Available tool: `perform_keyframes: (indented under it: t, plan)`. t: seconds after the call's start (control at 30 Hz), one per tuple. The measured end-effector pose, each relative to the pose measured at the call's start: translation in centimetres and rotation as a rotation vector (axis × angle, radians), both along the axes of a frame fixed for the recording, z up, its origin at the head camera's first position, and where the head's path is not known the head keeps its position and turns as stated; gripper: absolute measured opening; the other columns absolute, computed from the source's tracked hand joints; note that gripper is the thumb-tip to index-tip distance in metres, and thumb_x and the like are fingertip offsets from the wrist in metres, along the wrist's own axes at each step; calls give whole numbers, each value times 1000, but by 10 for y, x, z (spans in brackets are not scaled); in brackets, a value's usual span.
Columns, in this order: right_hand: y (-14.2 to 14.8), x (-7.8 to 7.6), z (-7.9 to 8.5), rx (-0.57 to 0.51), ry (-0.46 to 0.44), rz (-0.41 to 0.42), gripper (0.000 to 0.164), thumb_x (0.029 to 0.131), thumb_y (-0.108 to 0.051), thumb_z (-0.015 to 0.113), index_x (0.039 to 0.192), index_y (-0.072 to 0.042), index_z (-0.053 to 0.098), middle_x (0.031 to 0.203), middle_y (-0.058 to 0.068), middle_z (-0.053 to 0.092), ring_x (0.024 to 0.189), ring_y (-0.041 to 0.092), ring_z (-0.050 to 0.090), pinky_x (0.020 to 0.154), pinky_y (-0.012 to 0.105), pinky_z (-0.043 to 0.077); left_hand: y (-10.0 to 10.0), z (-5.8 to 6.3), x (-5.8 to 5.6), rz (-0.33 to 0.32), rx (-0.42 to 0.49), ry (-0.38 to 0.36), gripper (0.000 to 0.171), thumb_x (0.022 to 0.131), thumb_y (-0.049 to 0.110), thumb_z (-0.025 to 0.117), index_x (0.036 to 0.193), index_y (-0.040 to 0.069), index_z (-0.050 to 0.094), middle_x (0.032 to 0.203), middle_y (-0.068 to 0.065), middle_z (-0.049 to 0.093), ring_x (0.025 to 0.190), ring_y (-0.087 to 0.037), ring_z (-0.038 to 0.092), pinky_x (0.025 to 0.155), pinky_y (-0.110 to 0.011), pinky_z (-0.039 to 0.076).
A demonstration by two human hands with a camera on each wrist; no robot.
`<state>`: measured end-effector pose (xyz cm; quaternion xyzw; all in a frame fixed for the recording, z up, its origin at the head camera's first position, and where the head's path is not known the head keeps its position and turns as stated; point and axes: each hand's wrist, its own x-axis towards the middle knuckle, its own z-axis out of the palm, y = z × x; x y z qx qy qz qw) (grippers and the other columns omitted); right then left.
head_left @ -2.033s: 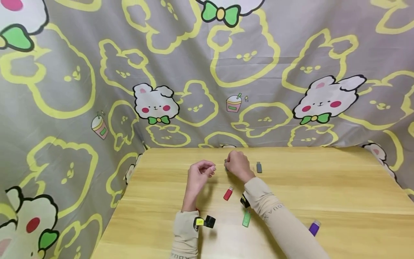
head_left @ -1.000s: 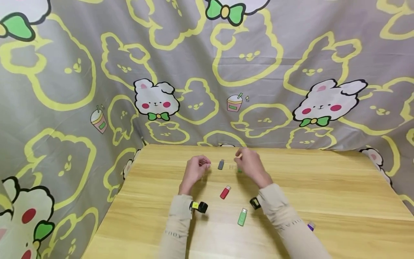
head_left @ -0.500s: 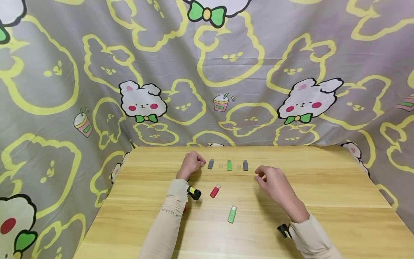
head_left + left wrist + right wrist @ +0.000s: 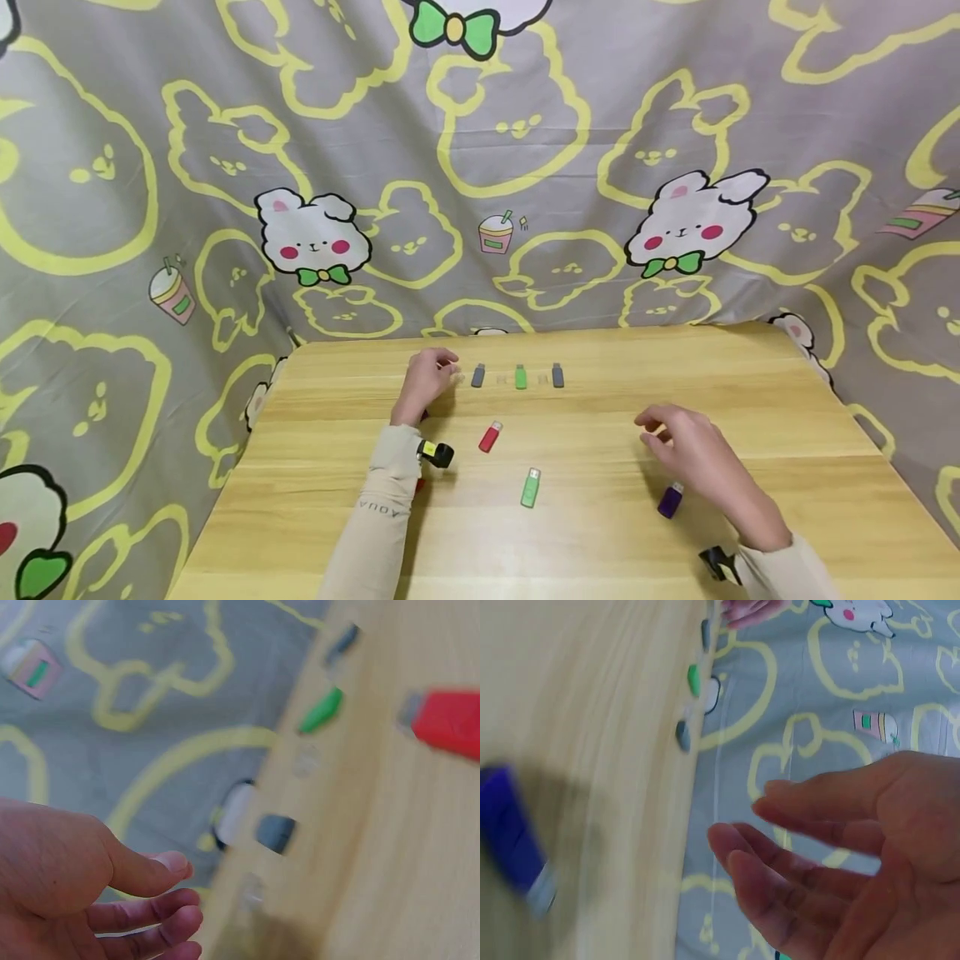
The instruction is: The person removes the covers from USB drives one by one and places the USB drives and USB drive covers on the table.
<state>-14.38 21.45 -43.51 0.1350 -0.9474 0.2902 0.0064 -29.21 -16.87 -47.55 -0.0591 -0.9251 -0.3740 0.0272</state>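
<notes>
My left hand [image 4: 426,383] hovers at the left end of a row near the table's back edge, thumb and fingers apart and loosely bent, nothing between them. Beside its fingertips lies a small clear piece [image 4: 253,891]. The row holds a grey USB stick [image 4: 478,375], a green USB stick [image 4: 521,377] and a second grey USB stick [image 4: 557,375], with faint clear pieces in the gaps. My right hand [image 4: 693,454] is held over the table's right part, fingers relaxed and holding nothing. Close to it lies a purple USB stick [image 4: 671,500], metal plug showing.
A red USB stick [image 4: 491,437] and a larger green USB stick [image 4: 531,487] lie mid-table [image 4: 600,550]. Another red thing [image 4: 418,486] is mostly hidden by the left sleeve, and a dark thing [image 4: 425,414] peeks out behind the left wrist. A patterned curtain [image 4: 525,275] hangs behind the table.
My right hand has left the row and moved right and nearer, uncovering the green USB stick between the grey ones. My left hand stays near the row's left end. The head view has shifted.
</notes>
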Motion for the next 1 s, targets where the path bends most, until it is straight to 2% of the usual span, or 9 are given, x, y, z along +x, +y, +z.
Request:
perform_keyframes:
  t: [0.1,0.2,0.37,0.47,0.57,0.7,0.77,0.87,1.0]
  plan:
    - [15,3,-7,60,-46,132,24,85,5,76,106,-7,74,101,4,70,86,23,68,68,37,58,-5,11,12,-3,64,25,17,98,1,66,113,-1,75,97,-13,72,90,-28,68,77,-41,57]
    - [26,6,-21,68,-106,272,29,80,9,79,102,-9,75,99,-1,66,85,20,64,70,33,57,-6,18,25,-16,134,34,18,98,1,66,114,2,75,100,-11,71,92,-28,69,80,-41,58]
    - [34,12,-43,12,-116,401,40,73,20,75,91,-15,76,93,-8,61,82,11,60,69,29,56,-4,23,44,-38,221,45,18,98,1,67,114,3,75,103,-13,72,96,-29,69,86,-42,58]
    - [35,15,-49,-1,-84,415,46,70,25,72,84,-20,72,87,-12,58,77,6,54,64,25,51,-1,22,51,-52,263,40,18,97,0,67,114,1,74,105,-15,73,97,-30,69,86,-41,58]
    - [35,15,-51,-17,-109,395,45,71,22,73,82,-20,66,82,-13,56,72,3,48,60,23,45,0,19,58,-47,287,39,18,97,-1,68,113,1,74,106,-15,73,97,-30,69,86,-40,59]
    - [30,12,-53,-34,-150,359,40,74,18,77,84,-18,60,79,-11,57,70,2,48,58,23,43,0,17,64,-43,313,49,17,96,-2,68,112,1,75,106,-16,73,96,-30,69,85,-41,59]
    - [25,8,-50,-33,-137,330,37,77,15,78,87,-16,61,79,-11,58,70,2,49,58,23,44,0,18,66,-53,327,60,17,96,-2,68,111,1,75,106,-17,74,96,-30,69,86,-42,58]
    - [16,0,-42,-18,-45,294,30,81,10,79,99,-12,68,82,-10,60,71,2,51,59,24,47,3,21,68,-80,338,79,16,97,-1,68,111,0,75,106,-17,73,97,-30,70,87,-43,58]
    - [-3,-14,-22,-43,63,259,30,84,6,79,111,-6,73,88,-6,64,74,3,57,61,23,52,6,25,71,-117,351,90,17,97,0,68,112,-3,74,107,-19,73,96,-29,69,86,-39,58]
